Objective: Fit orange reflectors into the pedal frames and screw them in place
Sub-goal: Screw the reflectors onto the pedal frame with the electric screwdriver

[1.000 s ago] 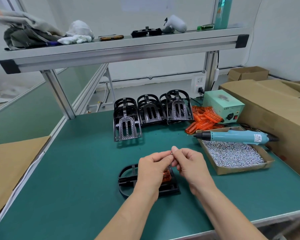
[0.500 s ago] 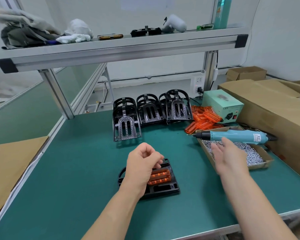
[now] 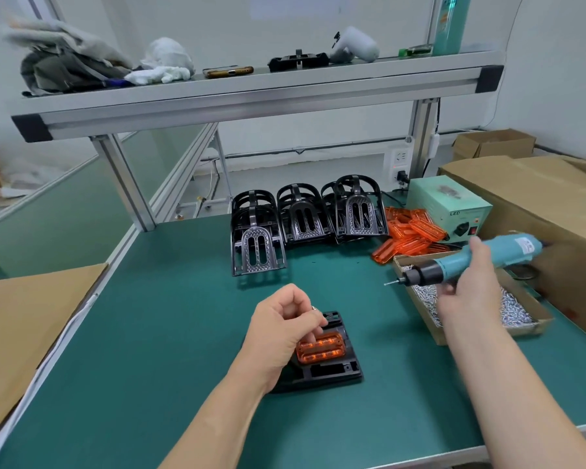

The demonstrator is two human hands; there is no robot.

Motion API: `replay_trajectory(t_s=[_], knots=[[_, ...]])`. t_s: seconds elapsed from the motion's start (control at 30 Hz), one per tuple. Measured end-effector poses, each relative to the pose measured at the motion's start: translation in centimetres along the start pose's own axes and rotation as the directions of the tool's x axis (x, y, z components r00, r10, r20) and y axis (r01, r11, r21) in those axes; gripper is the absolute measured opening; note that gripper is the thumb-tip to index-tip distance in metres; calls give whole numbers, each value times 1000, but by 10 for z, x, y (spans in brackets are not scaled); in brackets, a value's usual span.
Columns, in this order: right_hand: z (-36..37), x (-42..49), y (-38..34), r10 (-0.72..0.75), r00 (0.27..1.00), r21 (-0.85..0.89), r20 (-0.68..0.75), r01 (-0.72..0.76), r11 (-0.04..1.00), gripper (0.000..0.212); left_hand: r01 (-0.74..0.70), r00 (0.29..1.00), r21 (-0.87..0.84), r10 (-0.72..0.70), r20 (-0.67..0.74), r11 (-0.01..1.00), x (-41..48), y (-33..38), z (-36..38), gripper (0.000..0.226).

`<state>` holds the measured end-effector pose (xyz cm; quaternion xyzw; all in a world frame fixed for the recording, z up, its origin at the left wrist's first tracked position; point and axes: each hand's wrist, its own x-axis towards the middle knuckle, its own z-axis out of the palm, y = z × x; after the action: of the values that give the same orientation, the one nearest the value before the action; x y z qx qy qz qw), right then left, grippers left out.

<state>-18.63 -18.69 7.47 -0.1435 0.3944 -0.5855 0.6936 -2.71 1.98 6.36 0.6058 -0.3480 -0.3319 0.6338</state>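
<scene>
A black pedal frame (image 3: pixel 332 370) lies flat on the green mat in front of me, with an orange reflector (image 3: pixel 320 347) seated in it. My left hand (image 3: pixel 281 328) hovers over the frame's left part, fingers curled, pinching a small screw (image 3: pixel 313 308) at the fingertips. My right hand (image 3: pixel 467 289) grips the blue electric screwdriver (image 3: pixel 471 260), lifted above the cardboard tray of screws (image 3: pixel 518 308), its bit pointing left.
Several black pedal frames (image 3: pixel 305 218) stand in stacks at the back of the mat. A pile of orange reflectors (image 3: pixel 410 236) lies beside a green power unit (image 3: pixel 449 206). Large cardboard boxes (image 3: pixel 555 204) fill the right side. A shelf (image 3: pixel 251 96) runs overhead.
My hands parted from above the frame. The right hand went to the tray, took the screwdriver and lifted it. The left hand stayed over the frame with the screw.
</scene>
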Motion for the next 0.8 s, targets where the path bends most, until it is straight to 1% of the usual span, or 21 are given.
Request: replay_trajectory(t_s=[0.07,0.13,0.23,0.3,0.37,0.47,0.53,0.6,0.63,0.67,0.73,0.77,0.8], knots=[[5,-14,1,-42,994,72,100,35,997,28,-5,1000,-2,5,6,1000,0,-3,0,26],[10,-27,3,-60,977,100,204,40,994,29,-6,1000,13,6,13,1000,0,-4,1,23],[15,-38,7,-15,937,58,348,-6,998,23,-1,999,37,0,42,999,-1,-7,2,19],[17,-45,11,32,906,11,423,-41,999,13,18,999,50,-20,48,999,-1,-10,4,15],[19,-51,15,56,892,-20,448,-53,998,8,50,997,18,-51,52,999,-3,-12,5,11],[25,-56,22,45,906,-22,420,-39,999,10,75,996,-21,-74,42,997,-5,-14,5,12],[29,-58,25,22,917,-19,398,-16,1000,14,63,997,36,-64,44,997,-7,-15,4,15],[32,-59,28,-3,927,-2,375,4,1000,25,33,998,171,-42,48,985,-8,-16,4,23],[33,-60,30,-17,932,12,361,14,1000,28,-4,999,286,-10,48,958,-9,-18,3,23],[35,-60,31,-35,938,26,346,28,999,30,-62,998,423,44,52,904,-9,-19,3,23],[37,-60,33,-77,944,46,321,66,997,31,-182,982,665,165,90,724,-11,-20,5,25],[38,-60,35,-101,943,45,316,92,995,30,-225,971,730,207,116,646,-12,-19,6,26],[38,-61,38,-129,939,35,320,124,992,26,-253,963,763,229,140,595,-13,-17,7,24]])
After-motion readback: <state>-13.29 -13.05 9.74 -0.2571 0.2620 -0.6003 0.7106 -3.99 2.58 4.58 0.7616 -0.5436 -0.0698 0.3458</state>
